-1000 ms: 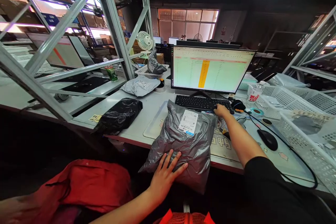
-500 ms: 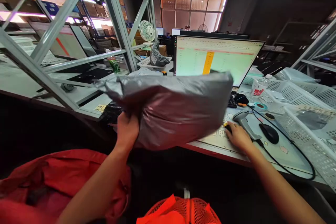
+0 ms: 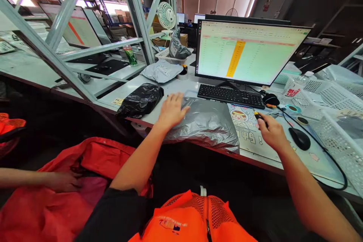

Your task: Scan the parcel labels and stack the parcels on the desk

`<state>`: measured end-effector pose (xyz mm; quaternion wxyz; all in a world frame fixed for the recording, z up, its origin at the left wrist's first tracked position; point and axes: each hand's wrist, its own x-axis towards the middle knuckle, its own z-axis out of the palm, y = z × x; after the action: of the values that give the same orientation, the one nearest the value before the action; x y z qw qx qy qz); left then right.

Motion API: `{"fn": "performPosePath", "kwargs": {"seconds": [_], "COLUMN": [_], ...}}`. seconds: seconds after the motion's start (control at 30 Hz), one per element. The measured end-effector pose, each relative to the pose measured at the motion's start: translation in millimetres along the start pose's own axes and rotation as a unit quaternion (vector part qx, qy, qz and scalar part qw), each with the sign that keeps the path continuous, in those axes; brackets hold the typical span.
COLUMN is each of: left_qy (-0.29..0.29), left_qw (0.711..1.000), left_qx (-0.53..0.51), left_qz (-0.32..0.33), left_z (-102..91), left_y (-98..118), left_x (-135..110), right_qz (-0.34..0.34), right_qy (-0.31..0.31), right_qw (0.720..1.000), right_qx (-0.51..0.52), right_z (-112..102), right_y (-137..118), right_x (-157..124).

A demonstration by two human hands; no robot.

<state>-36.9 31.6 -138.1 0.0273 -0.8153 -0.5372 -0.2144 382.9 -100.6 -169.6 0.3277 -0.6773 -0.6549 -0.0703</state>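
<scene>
A grey plastic mailer parcel (image 3: 205, 123) lies flat on the near edge of the desk, in front of the monitor. My left hand (image 3: 172, 111) is on its left end, fingers stretched out and not gripping. To the left of that hand is a black plastic-wrapped parcel (image 3: 141, 100). My right hand (image 3: 272, 130) is closed around a yellow-and-black utility knife (image 3: 259, 116), its tip pointing toward the keyboard (image 3: 231, 95). The knife is above the printed desk mat (image 3: 246, 136), right of the grey parcel.
Behind stand the monitor (image 3: 249, 55) and a white mailer (image 3: 162, 71). A mouse (image 3: 299, 138), its cable and white baskets (image 3: 337, 143) are on the right. Metal framing (image 3: 138, 19) rises at left. Another person's hand (image 3: 64, 181) reaches into a large red bag (image 3: 113, 155).
The grey parcel, gripped and lifted by my left hand before, now lies on the desk with that hand opened on it. My right hand has risen with the knife. Another person's arm has appeared at left.
</scene>
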Motion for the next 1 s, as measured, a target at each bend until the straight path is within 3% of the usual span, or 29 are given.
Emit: {"fn": "performPosePath", "kwargs": {"seconds": [0.1,0.2,0.3,0.4,0.5,0.57,0.63,0.73,0.83,0.93,1.0], "left_qy": [-0.092,-0.114,-0.046,0.043,0.092,0.087,0.066,0.024,-0.041,-0.073,-0.074], "left_qw": [0.992,0.990,0.996,0.989,0.976,0.971,0.969,0.977,0.987,0.985,0.982], "left_qx": [-0.009,-0.016,-0.050,-0.118,-0.155,-0.162,-0.165,-0.153,-0.111,-0.099,-0.105], "left_qz": [0.085,0.075,0.061,0.077,0.118,0.153,0.174,0.143,0.106,0.117,0.141], "left_z": [19.6,44.6,52.5,46.1,41.0,41.2,42.1,39.2,28.7,15.9,10.5], "left_y": [26,42,43,39,34,30,25,18,20,31,43], "left_x": [13,14,8,3,-2,-6,-9,-10,-7,0,6], "right_qz": [-0.075,-0.131,-0.160,-0.173,-0.193,-0.202,-0.174,-0.036,0.062,0.090,0.092], "right_qy": [-0.044,-0.107,-0.163,-0.215,-0.241,-0.225,-0.196,-0.158,-0.173,-0.189,-0.172], "right_qw": [0.994,0.981,0.971,0.961,0.951,0.952,0.962,0.972,0.956,0.951,0.954], "right_qx": [0.069,0.092,0.064,0.007,-0.032,-0.044,-0.071,-0.169,-0.228,-0.226,-0.226], "right_z": [0,12,27,37,37,31,23,13,16,26,29], "right_y": [-52,-94,-126,-153,-163,-148,-114,-46,12,33,22], "right_x": [14,21,25,28,31,34,35,31,11,-10,-16]}}
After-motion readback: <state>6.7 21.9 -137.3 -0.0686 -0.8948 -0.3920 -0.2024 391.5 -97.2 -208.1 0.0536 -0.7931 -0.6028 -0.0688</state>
